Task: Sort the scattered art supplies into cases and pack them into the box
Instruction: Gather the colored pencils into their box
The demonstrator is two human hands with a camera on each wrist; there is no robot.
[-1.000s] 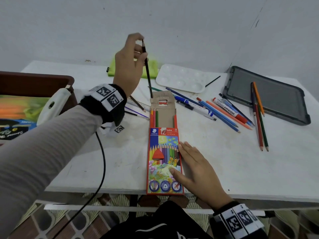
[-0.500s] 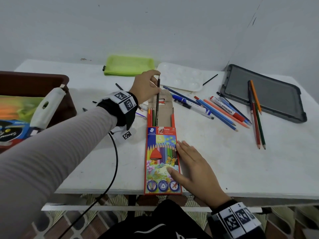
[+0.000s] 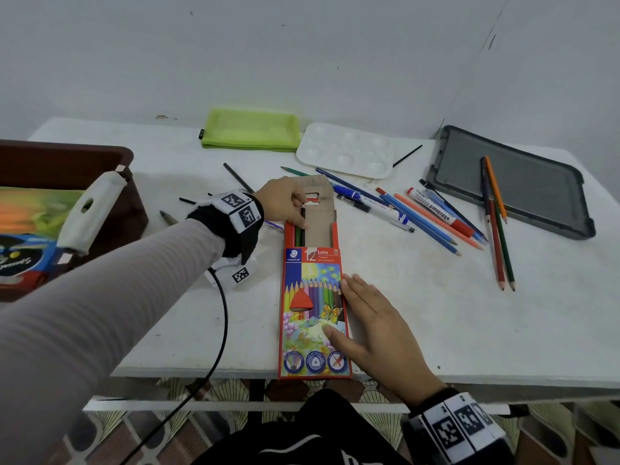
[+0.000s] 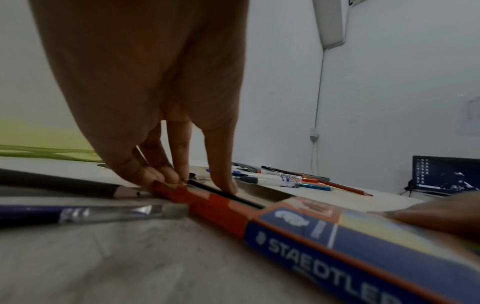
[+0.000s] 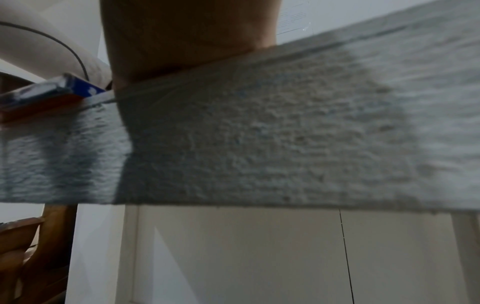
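The red Staedtler pencil box lies lengthwise at the table's front edge with its top flap open, and it shows close up in the left wrist view. My left hand is at the open mouth. Its fingertips hold the back end of a black pencil, which lies mostly inside the box beside red and green ones. In the left wrist view the black pencil slants down into the opening. My right hand lies flat on the box's lower right side, holding it still.
Loose pencils and pens and a whiteboard marker lie right of the box. Behind them are a grey tray with pencils, a white palette and a green pouch. A brown box stands at the left. A brush lies beside my left hand.
My left hand has come down from above the table and slid the black pencil into the box's open end. The right hand has stayed on the box.
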